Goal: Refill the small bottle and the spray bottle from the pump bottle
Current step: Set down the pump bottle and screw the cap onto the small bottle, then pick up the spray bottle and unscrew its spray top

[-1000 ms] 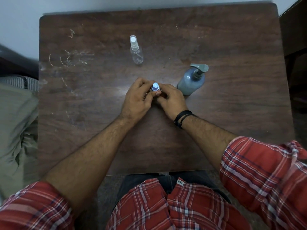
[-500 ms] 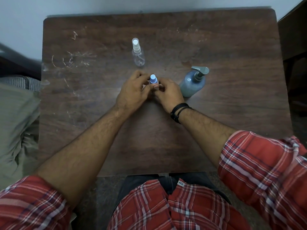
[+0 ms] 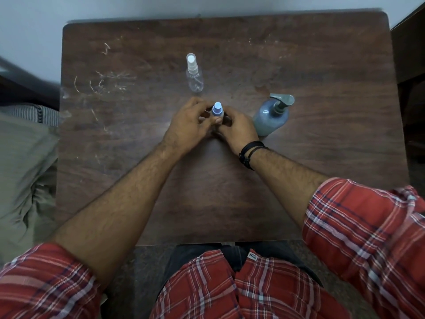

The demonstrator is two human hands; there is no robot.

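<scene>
Head view: near the middle of the worktop (image 3: 322, 180), the left hand (image 3: 188, 127) and right hand (image 3: 236, 130) both curl their fingers around the small bottle (image 3: 217, 110), its blue cap on. The spray bottle (image 3: 194, 74) stands toward the far edge; the pump bottle (image 3: 272, 116) stands just beside the right hand.

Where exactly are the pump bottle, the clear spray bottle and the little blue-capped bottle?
pump bottle (image 3: 269, 118): head view, on its blue body.
spray bottle (image 3: 195, 80): head view, on its clear body.
small bottle (image 3: 217, 109): head view, on its blue cap, between both hands.
</scene>
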